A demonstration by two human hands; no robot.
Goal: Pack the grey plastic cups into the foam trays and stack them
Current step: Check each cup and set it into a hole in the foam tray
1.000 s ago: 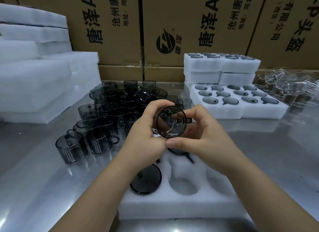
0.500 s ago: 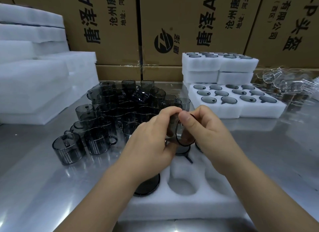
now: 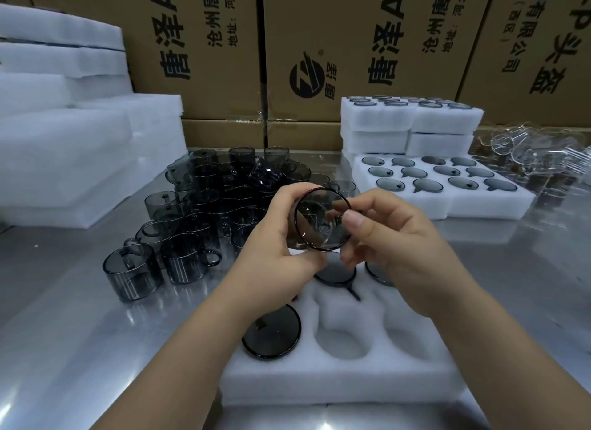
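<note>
Head view: at the centre of the frame both hands hold one grey cup [image 3: 321, 221] in the air, its open mouth turned towards the camera. The left hand [image 3: 278, 260] wraps its fingers [image 3: 281, 202] round the cup's wall; the right hand [image 3: 393, 253] pinches the rim between thumb and forefinger. The cup hangs above the far end of the foam tray [image 3: 335, 385] at lower centre, touching no foam. One seated cup [image 3: 271, 332] fills the near left pocket of that tray, with an empty pocket [image 3: 342, 343] just beside it. Loose cups [image 3: 224, 199] crowd the metal surface [image 3: 64, 333] at centre left, and a filled tray [image 3: 492, 205] lies at the right.

The step in hand looks like checking or turning the cup before seating it. Next, it likely needs turning mouth down and its handle lined up with the pocket's notch before being pressed in.
</note>
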